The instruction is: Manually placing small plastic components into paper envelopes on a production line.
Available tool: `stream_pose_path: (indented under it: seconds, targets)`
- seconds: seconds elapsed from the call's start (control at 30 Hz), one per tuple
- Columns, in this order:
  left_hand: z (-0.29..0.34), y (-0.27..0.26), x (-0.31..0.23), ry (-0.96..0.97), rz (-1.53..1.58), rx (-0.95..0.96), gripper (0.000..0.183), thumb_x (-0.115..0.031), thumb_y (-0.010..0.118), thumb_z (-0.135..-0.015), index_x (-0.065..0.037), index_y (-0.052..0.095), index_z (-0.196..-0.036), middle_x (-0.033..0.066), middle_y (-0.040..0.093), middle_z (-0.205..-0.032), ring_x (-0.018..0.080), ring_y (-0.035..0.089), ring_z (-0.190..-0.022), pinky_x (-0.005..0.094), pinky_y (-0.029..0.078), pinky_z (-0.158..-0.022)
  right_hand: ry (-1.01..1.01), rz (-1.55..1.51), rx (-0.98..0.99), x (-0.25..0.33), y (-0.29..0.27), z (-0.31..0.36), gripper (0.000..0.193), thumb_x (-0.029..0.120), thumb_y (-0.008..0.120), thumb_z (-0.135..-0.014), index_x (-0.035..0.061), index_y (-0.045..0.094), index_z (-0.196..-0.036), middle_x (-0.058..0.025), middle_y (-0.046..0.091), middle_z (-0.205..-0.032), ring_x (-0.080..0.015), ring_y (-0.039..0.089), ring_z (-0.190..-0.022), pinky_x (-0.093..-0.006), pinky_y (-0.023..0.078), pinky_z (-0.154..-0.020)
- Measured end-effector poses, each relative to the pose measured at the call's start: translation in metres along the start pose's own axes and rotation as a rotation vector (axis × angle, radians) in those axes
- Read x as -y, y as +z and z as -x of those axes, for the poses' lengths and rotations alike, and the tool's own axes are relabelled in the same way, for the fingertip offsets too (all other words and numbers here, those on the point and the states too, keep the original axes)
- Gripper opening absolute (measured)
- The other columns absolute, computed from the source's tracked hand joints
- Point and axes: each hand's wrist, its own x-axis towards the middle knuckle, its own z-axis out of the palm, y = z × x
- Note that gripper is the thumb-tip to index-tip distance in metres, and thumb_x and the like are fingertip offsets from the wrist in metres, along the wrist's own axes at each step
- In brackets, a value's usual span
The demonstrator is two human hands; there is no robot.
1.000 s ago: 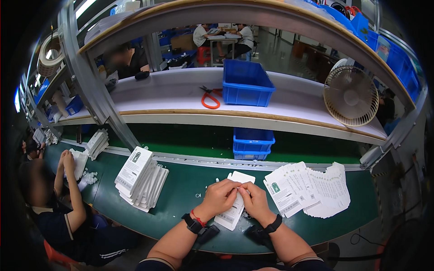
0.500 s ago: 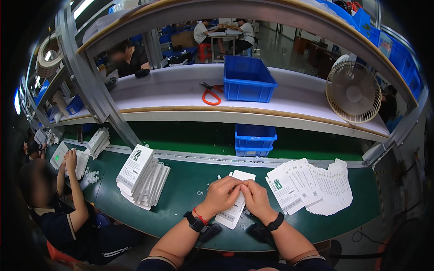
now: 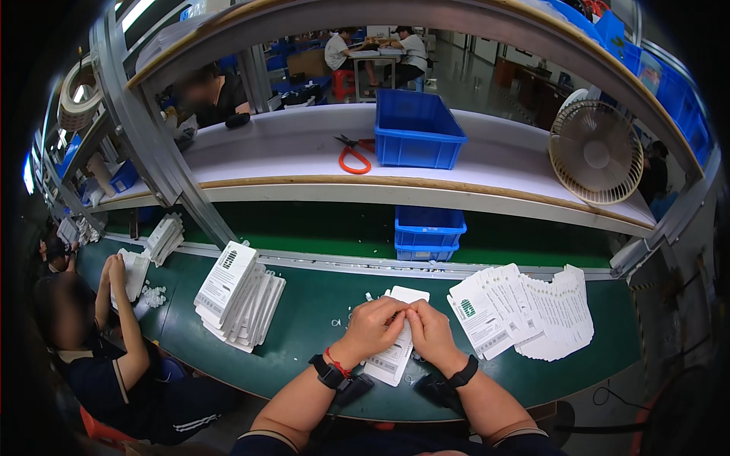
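Note:
A white printed card (image 3: 389,368) lies on the green bench in front of me, partly covered by my hands. Above it, my left hand (image 3: 374,325) and my right hand (image 3: 433,331) meet with fingertips pinched together. Whatever small thing may be between the fingers is hidden. To the left stands a thick, uneven stack of white cards (image 3: 237,300) with green print. On the right, more flat white cards (image 3: 559,318) are fanned out in an overlapping spread. Small clear plastic pieces (image 3: 336,323) are scattered close to my left hand.
A white shelf (image 3: 289,148) spans the bench, carrying scissors with orange handles (image 3: 355,158), a blue bin (image 3: 420,140) and a fan (image 3: 597,152). Two stacked blue bins (image 3: 428,234) sit beneath it. At left, a co-worker (image 3: 114,342) handles white cards beside a pile of clear pieces (image 3: 153,296).
My hands stay pinched together over the card with hardly any movement. At left, a card with a green patch no longer shows beside the co-worker's hands.

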Motion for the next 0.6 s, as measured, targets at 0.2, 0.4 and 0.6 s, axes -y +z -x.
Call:
stream_pose_path:
  seconds: [0.2,0.4,0.6]
  targets:
    - [-0.0006,-0.0009,-0.0007,0.012,-0.019,-0.003,0.012,-0.003,0.067,-0.081,-0.001,0.069,-0.092,0.0099,0.067,-0.079,0.0183,0.062,-0.056,0.028,0.048,-0.051,-0.005,0.023,0.0,0.0001,0.0002,0.0001,0.011,0.013,0.053,-0.096,0.004,0.058,-0.093,-0.0187,0.062,-0.08,-0.039,0.063,-0.073,-0.0425,0.048,-0.062]
    - [-0.0005,0.0002,0.0002,0.011,-0.017,-0.004,0.012,-0.003,0.067,-0.081,-0.001,0.069,-0.092,0.0099,0.067,-0.078,0.0184,0.062,-0.056,0.0281,0.048,-0.051,0.0,0.03,0.004,-0.0007,-0.0006,-0.0003,0.011,0.013,0.053,-0.096,0.0039,0.058,-0.092,-0.0186,0.063,-0.08,-0.0391,0.062,-0.073,-0.0426,0.048,-0.062]
    - [-0.0003,0.0008,0.0014,0.009,-0.013,-0.003,0.012,-0.003,0.067,-0.081,-0.001,0.069,-0.092,0.0102,0.067,-0.079,0.0185,0.062,-0.056,0.0282,0.048,-0.051,0.019,0.034,0.013,-0.0005,-0.0012,-0.0006,0.011,0.013,0.054,-0.095,0.004,0.058,-0.092,-0.0185,0.062,-0.079,-0.039,0.062,-0.073,-0.0427,0.048,-0.062]
